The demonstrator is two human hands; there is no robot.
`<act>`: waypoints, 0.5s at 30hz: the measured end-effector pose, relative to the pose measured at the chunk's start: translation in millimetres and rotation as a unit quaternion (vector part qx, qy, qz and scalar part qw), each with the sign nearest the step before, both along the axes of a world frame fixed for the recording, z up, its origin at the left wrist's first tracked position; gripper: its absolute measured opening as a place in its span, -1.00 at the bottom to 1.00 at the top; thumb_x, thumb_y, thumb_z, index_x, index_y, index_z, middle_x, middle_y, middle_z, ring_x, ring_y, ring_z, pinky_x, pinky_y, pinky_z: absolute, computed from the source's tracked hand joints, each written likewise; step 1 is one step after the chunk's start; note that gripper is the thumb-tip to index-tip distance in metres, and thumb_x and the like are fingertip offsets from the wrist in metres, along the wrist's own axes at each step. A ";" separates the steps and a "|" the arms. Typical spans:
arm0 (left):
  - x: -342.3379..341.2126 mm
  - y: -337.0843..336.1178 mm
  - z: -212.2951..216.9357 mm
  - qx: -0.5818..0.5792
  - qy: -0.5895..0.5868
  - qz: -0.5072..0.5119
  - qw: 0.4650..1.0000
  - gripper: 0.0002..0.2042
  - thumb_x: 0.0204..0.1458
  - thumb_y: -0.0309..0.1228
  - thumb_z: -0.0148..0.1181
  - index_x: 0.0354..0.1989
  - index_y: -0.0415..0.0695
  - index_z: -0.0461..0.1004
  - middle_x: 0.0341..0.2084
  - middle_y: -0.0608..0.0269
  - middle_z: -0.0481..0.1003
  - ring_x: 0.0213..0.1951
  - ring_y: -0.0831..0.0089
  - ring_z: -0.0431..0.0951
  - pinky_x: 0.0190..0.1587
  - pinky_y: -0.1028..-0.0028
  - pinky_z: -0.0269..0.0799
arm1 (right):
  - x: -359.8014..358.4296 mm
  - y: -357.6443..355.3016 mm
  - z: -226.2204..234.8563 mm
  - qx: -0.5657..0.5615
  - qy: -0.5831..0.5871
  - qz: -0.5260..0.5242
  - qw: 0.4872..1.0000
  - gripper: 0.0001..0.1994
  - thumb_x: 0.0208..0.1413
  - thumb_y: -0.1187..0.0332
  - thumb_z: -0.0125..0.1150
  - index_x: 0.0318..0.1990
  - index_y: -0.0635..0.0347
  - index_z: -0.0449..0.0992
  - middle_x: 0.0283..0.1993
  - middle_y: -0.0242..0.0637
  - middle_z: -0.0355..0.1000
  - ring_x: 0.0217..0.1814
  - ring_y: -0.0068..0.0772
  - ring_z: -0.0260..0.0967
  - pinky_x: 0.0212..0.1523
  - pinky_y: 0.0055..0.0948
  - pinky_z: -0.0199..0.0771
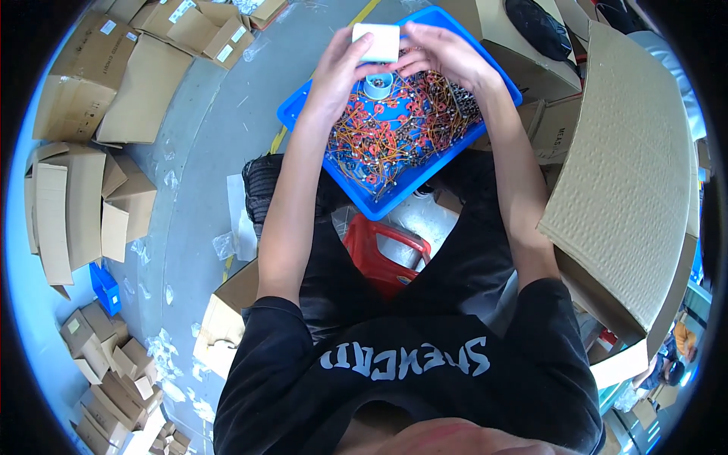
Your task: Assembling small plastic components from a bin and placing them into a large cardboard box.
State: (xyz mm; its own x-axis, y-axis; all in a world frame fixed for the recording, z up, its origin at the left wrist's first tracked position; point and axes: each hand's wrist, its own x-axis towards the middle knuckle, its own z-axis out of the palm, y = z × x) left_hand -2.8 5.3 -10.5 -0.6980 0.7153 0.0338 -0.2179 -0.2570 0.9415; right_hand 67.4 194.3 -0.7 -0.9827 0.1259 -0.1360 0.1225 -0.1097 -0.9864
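Observation:
Over the far part of a blue tray [356, 199], my left hand [341, 64] grips a small white square box [377, 43], thumb across its face and fingers beneath. My right hand [447, 53] comes from the other side, its thumb and curled fingertips at the box's right edge. Just below the box a light-blue round cup [378, 89] stands in the tray with small pieces inside. Around it lie many thin orange wires with red round parts [371, 129], and dark metal-looking small parts [453, 102] heap toward the right side.
The tray rests by my knees, with a red plastic stool [379, 262] between my legs. A large open cardboard box [618, 167] rises close on my right. Cardboard boxes [83, 197] and plastic scraps lie on the grey floor at left. A black bag [538, 29] sits beyond the tray.

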 end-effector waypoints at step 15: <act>-20.5 -21.2 14.2 0.177 -0.123 0.040 0.976 -0.55 0.05 -0.25 -0.14 0.06 -0.30 0.22 -0.06 -0.01 0.36 -0.12 0.16 0.45 -0.23 0.19 0.46 | -1.9 35.5 -46.0 0.576 -0.049 0.041 0.815 -0.78 -0.05 0.33 0.25 -0.25 0.21 0.49 -0.32 -0.18 0.50 -0.28 -0.26 0.47 -0.24 -0.34 0.45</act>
State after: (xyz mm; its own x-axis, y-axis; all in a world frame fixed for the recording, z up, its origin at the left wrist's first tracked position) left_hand -23.3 -15.9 3.7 -0.7689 0.6323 0.0944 -0.3917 -0.5826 0.7122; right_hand 65.5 229.8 -46.7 -0.9858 0.1593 -0.0523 0.1666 0.8947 -0.4145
